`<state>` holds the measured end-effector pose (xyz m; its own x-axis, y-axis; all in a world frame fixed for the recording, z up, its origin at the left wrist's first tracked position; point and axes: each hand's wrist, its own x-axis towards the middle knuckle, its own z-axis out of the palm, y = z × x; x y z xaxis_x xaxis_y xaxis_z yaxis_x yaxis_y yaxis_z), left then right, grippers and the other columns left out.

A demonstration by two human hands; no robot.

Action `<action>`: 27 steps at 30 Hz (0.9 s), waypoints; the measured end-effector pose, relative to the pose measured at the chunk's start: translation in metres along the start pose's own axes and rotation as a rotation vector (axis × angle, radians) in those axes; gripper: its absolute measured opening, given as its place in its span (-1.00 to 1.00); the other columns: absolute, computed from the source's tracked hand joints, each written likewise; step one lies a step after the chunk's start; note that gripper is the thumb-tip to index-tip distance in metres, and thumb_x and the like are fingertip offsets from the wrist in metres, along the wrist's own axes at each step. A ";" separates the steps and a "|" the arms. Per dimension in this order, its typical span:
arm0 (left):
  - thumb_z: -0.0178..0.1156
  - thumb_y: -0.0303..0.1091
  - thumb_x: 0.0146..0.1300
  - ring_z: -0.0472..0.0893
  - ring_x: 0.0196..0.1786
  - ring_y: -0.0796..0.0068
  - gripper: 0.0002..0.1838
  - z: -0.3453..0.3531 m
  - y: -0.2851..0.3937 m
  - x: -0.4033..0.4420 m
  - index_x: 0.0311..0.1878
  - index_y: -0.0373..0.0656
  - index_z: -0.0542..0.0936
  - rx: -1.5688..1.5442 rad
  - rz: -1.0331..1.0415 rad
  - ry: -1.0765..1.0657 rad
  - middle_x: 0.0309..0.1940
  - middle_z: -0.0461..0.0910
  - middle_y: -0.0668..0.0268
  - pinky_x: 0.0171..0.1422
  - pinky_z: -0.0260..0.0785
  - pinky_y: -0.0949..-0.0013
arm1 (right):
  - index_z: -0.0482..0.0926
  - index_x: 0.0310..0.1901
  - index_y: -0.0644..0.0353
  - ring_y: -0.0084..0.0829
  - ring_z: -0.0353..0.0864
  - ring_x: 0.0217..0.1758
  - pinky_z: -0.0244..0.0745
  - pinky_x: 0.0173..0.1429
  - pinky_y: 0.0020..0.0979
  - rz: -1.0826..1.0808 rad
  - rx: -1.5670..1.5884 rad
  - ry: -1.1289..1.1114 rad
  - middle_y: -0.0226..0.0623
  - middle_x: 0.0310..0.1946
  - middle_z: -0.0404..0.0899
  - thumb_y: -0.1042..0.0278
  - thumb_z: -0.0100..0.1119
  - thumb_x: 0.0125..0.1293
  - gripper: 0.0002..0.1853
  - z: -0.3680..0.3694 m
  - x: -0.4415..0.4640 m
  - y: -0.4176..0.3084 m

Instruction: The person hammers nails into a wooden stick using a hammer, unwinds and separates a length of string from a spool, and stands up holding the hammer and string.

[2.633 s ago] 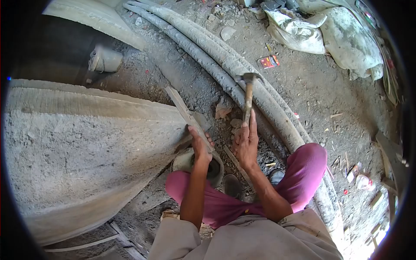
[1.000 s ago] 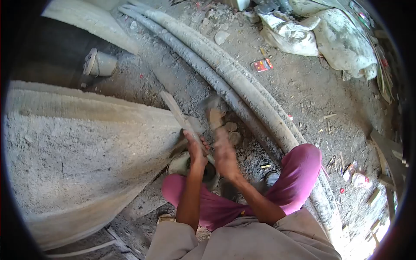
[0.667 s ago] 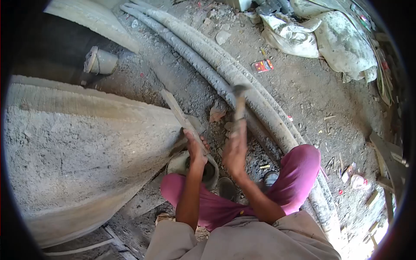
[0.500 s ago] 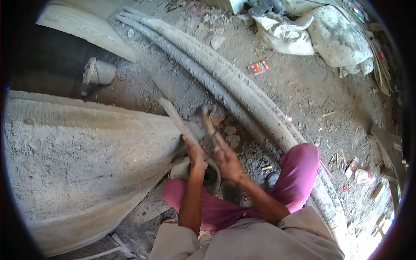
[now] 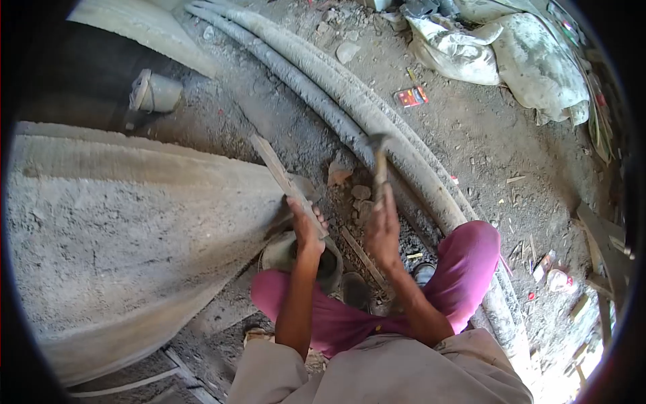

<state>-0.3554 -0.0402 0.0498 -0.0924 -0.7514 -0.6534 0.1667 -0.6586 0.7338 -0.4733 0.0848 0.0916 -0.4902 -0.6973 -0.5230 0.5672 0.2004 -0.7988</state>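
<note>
Left hand: the left hand [image 5: 307, 227] gripped the lower part of a wooden strip [image 5: 272, 161], fingertips showing along its right edge.
Right hand: the right hand [image 5: 383, 232] was closed on the lower handle of a hammer [image 5: 381, 165], fingers running along it.
Hammer: head away from the body, apart from the strip, seen against the pipes [image 5: 323, 67]; blurred.
Wooden strip: slanted, upper end by the corner of a concrete slab [image 5: 134, 229].
Bucket: the near bucket [image 5: 273, 257] stood just below the left hand, beside the left knee; contents too dark to tell.
Ground: a second wood strip [image 5: 363, 254] lay between the forearms; stones [image 5: 361, 193] lay between pipes and left hand.
Farther off: red packet [image 5: 411, 97] beyond the pipes, white sacks [image 5: 542, 67] upper right.
</note>
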 end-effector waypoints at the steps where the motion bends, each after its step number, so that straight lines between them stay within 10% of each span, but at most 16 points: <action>1: -0.24 0.44 0.34 0.33 -0.56 0.54 -0.33 0.000 0.000 -0.001 -0.11 -0.07 0.36 -0.013 -0.004 0.007 -0.54 0.33 0.43 -0.50 0.23 0.43 | 0.05 0.50 0.15 -0.25 0.36 0.34 0.21 0.41 -0.32 0.041 0.074 0.075 -0.03 0.30 0.37 0.21 -0.24 0.56 -0.46 0.000 0.002 -0.013; 4: -0.24 0.43 0.35 0.32 -0.56 0.55 -0.34 0.011 0.010 -0.007 -0.12 -0.08 0.36 -0.010 -0.024 0.026 -0.54 0.33 0.42 -0.52 0.22 0.43 | 0.04 0.50 0.17 -0.23 0.42 0.27 0.29 0.35 -0.34 -0.076 0.244 0.184 -0.05 0.27 0.39 0.20 -0.23 0.56 -0.45 0.006 0.014 0.002; 5: -0.25 0.41 0.37 0.32 -0.56 0.55 -0.36 0.012 0.011 -0.011 -0.16 -0.06 0.36 0.006 -0.052 0.061 -0.53 0.34 0.42 -0.51 0.22 0.42 | 0.06 0.50 0.07 -0.50 0.38 -0.15 0.32 -0.09 -0.50 -0.241 -0.030 0.054 -0.32 -0.12 0.38 0.24 -0.25 0.56 -0.48 0.011 0.023 0.045; 8: -0.24 0.41 0.37 0.32 -0.57 0.55 -0.36 0.009 0.005 -0.002 -0.18 -0.07 0.37 0.021 0.022 0.038 -0.53 0.34 0.42 -0.52 0.22 0.43 | 0.07 0.50 -0.04 -0.80 0.26 -0.58 0.25 -0.56 -0.67 -0.711 -0.439 -0.059 -0.63 -0.53 0.30 0.26 -0.24 0.57 -0.49 0.031 0.014 0.044; 14: -0.23 0.45 0.34 0.32 -0.55 0.56 -0.32 0.004 0.003 -0.001 -0.11 -0.07 0.38 0.007 0.004 0.026 -0.52 0.33 0.41 -0.51 0.25 0.45 | -0.05 0.53 -0.01 -0.74 0.17 -0.69 0.24 -0.64 -0.60 -0.257 0.301 0.094 -0.60 -0.58 0.23 0.23 -0.22 0.57 -0.44 0.006 0.001 -0.030; 16: -0.23 0.45 0.34 0.33 -0.54 0.55 -0.32 0.003 0.003 0.002 -0.11 -0.07 0.39 0.001 -0.014 0.044 -0.51 0.34 0.41 -0.51 0.26 0.44 | -0.01 0.52 0.02 -0.73 0.21 -0.68 0.29 -0.62 -0.59 -0.365 0.203 0.163 -0.58 -0.56 0.30 0.23 -0.22 0.57 -0.45 0.020 0.000 -0.005; 19: -0.25 0.45 0.34 0.35 -0.57 0.53 -0.32 0.013 0.000 -0.008 -0.18 -0.07 0.40 0.054 -0.001 0.103 -0.54 0.35 0.41 -0.50 0.27 0.43 | 0.09 0.48 0.14 -0.25 0.43 0.29 0.31 0.34 -0.34 -0.491 -0.402 -0.229 -0.06 0.27 0.44 0.26 -0.21 0.55 -0.47 0.028 -0.004 0.030; 27: -0.28 0.43 0.36 0.34 -0.59 0.51 -0.32 0.005 0.004 -0.003 -0.27 -0.09 0.39 -0.011 0.005 0.048 -0.59 0.34 0.41 -0.50 0.25 0.40 | 0.05 0.50 0.14 -0.23 0.40 0.30 0.24 0.39 -0.32 -0.047 0.192 0.117 -0.03 0.25 0.42 0.29 -0.24 0.55 -0.46 0.009 -0.007 -0.027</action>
<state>-0.3595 -0.0409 0.0552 -0.0447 -0.7518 -0.6579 0.1780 -0.6540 0.7353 -0.4796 0.0783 0.1191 -0.5866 -0.6158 -0.5261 0.6519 0.0265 -0.7578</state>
